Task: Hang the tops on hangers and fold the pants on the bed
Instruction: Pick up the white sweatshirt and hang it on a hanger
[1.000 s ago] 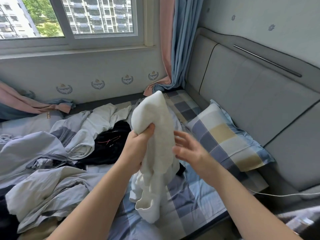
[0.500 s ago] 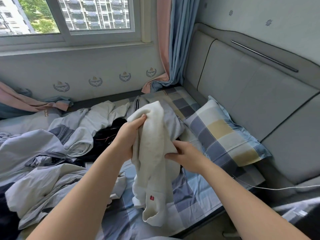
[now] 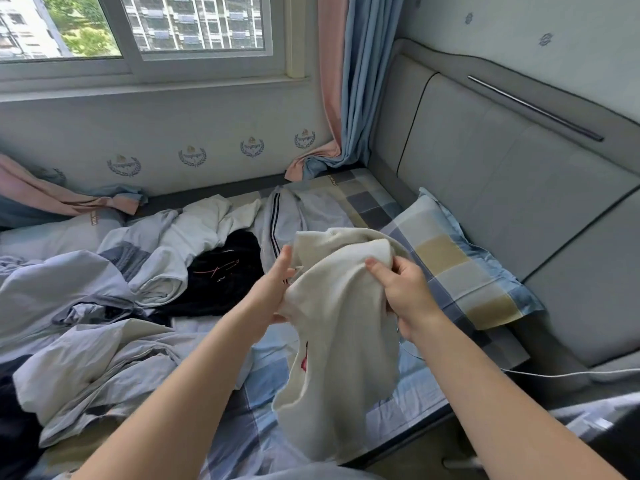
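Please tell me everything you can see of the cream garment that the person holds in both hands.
The cream garment looks like soft, fairly thick cloth, off-white, with a small red mark on its lower left part. It is bunched and creased, so its type is unclear. The left hand grips its left edge; the right hand pinches a fold at its upper right. It is held above the checked sheet, and its lower end hangs down.

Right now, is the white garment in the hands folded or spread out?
Bunched, neither folded nor spread: the left hand and right hand grip the white garment; the rest hangs crumpled.
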`<state>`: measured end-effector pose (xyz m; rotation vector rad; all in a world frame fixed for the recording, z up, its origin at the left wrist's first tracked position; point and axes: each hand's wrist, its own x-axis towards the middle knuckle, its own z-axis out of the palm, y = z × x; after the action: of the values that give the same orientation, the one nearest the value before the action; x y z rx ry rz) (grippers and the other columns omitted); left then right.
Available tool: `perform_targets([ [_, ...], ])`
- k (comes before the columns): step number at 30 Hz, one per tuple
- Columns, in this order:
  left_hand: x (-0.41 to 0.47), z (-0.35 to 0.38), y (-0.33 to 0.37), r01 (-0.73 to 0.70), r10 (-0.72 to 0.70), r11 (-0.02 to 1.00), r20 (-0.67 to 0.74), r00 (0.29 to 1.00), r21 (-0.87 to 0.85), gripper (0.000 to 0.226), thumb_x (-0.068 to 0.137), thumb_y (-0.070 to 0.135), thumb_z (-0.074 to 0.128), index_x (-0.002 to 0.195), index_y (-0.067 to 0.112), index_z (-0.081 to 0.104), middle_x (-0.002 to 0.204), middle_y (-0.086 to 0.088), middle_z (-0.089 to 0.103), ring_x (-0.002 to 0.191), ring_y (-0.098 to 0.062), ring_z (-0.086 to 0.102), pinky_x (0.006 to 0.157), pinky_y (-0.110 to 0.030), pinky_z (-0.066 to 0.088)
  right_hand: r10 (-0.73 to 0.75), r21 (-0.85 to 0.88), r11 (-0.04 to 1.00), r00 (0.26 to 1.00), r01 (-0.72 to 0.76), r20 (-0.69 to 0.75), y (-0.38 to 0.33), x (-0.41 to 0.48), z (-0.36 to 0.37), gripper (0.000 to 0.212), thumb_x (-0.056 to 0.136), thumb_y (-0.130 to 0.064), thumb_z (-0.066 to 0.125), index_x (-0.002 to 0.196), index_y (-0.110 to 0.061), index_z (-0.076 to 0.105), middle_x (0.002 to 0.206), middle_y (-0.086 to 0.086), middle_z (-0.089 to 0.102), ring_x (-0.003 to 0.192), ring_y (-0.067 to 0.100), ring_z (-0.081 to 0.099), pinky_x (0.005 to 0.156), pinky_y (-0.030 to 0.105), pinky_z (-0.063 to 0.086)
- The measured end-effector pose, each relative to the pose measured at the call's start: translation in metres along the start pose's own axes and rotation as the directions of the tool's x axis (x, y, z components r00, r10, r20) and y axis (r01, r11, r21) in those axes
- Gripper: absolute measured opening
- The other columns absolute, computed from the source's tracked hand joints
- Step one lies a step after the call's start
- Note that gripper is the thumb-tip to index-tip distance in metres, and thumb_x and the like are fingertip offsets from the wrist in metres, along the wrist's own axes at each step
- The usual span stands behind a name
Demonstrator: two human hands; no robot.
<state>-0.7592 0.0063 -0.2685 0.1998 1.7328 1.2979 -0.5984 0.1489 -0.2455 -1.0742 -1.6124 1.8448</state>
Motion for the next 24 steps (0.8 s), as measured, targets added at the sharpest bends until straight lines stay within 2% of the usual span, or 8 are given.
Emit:
perform_targets([
  [5, -0.006, 0.022, -0.013, -0.199, 0.176, 0.967, 0.150, 0.973, 0.157, 0.029, 0.092, 0.050, 0.065, 0.111, 0.028, 0.062, 0.100, 0.013, 0.072, 0.082, 0.005, 0.067, 0.070, -0.015, 0.052, 0.048, 0.193, 0.980, 0.998, -0.039, -0.043, -0.018, -0.005, 0.003, 0.011, 0.091, -0.016, 0.072, 0.101, -0.012, 0.071, 0.095, 0.011, 0.076, 0.086, 0.026, 0.073, 0.076, 0.043, 0.060],
  [8, 0.002, 0.023, -0.029, -0.258, 0.225, 0.958, 0.233, 0.946, 0.123, 0.072, 0.070, 0.048, 0.088, 0.131, 0.026, 0.057, 0.113, 0.010, 0.073, 0.105, -0.004, 0.069, 0.093, -0.029, 0.056, 0.067, 0.310, 0.949, 0.998, -0.059, -0.015, -0.026, -0.011, 0.006, 0.014, 0.090, -0.009, 0.070, 0.104, -0.011, 0.070, 0.092, 0.011, 0.073, 0.084, 0.025, 0.072, 0.081, 0.047, 0.059],
  [9, 0.006, 0.023, -0.033, -0.272, 0.237, 0.953, 0.232, 0.943, 0.131, 0.071, 0.067, 0.043, 0.091, 0.129, 0.025, 0.061, 0.115, 0.007, 0.073, 0.110, -0.010, 0.068, 0.097, -0.034, 0.054, 0.071, 0.344, 0.937, 0.997, -0.066, -0.002, -0.029, -0.014, 0.007, 0.015, 0.090, -0.007, 0.069, 0.104, -0.011, 0.070, 0.092, 0.010, 0.072, 0.085, 0.025, 0.071, 0.082, 0.047, 0.058],
  [13, 0.024, 0.021, -0.047, -0.368, 0.355, 0.908, 0.098, 0.930, 0.200, 0.032, 0.073, 0.026, 0.084, 0.103, 0.028, 0.074, 0.106, 0.002, 0.076, 0.107, -0.019, 0.069, 0.098, -0.045, 0.054, 0.079, 0.451, 0.887, 0.996, -0.093, 0.049, -0.036, -0.021, 0.005, 0.016, 0.089, -0.006, 0.068, 0.104, -0.010, 0.069, 0.091, 0.008, 0.070, 0.083, 0.022, 0.070, 0.087, 0.047, 0.056],
  [15, 0.026, 0.019, -0.045, -0.396, 0.396, 0.878, 0.057, 0.917, 0.268, 0.010, 0.088, 0.023, 0.076, 0.094, 0.029, 0.071, 0.097, 0.007, 0.074, 0.098, -0.015, 0.067, 0.092, -0.037, 0.055, 0.071, 0.486, 0.869, 0.996, -0.088, 0.053, -0.037, -0.023, -0.001, 0.023, 0.087, -0.012, 0.069, 0.110, -0.010, 0.069, 0.094, 0.009, 0.073, 0.085, 0.022, 0.072, 0.085, 0.047, 0.058],
  [17, 0.029, 0.014, -0.042, -0.438, 0.465, 0.846, -0.017, 0.885, 0.302, 0.008, 0.098, 0.019, 0.064, 0.094, 0.024, 0.069, 0.092, 0.011, 0.070, 0.091, -0.010, 0.064, 0.083, -0.025, 0.051, 0.077, 0.506, 0.858, 0.996, -0.083, 0.033, -0.034, -0.024, -0.009, 0.036, 0.085, -0.023, 0.072, 0.118, -0.011, 0.068, 0.103, 0.009, 0.074, 0.090, 0.023, 0.072, 0.082, 0.046, 0.061],
  [21, 0.031, 0.003, -0.035, -0.524, 0.612, 0.765, -0.170, 0.772, 0.376, 0.029, 0.096, 0.008, 0.056, 0.071, 0.020, 0.050, 0.064, 0.012, 0.048, 0.062, -0.009, 0.042, 0.062, -0.036, 0.036, 0.170, 0.455, 0.882, 0.983, -0.120, -0.071, -0.010, -0.019, -0.031, 0.038, 0.093, -0.041, 0.064, 0.122, -0.016, 0.066, 0.109, 0.010, 0.073, 0.094, 0.024, 0.071, 0.074, 0.038, 0.060],
  [24, 0.021, 0.004, -0.025, -0.585, 0.671, 0.730, -0.210, 0.711, 0.353, 0.020, 0.091, -0.005, 0.054, 0.076, 0.009, 0.053, 0.067, -0.005, 0.049, 0.063, -0.010, 0.039, 0.062, -0.034, 0.034, 0.295, 0.381, 0.899, 0.941, -0.214, -0.167, 0.021, -0.013, -0.047, 0.039, 0.096, -0.044, 0.062, 0.119, -0.013, 0.067, 0.107, 0.014, 0.073, 0.098, 0.029, 0.069, 0.078, 0.040, 0.058],
])
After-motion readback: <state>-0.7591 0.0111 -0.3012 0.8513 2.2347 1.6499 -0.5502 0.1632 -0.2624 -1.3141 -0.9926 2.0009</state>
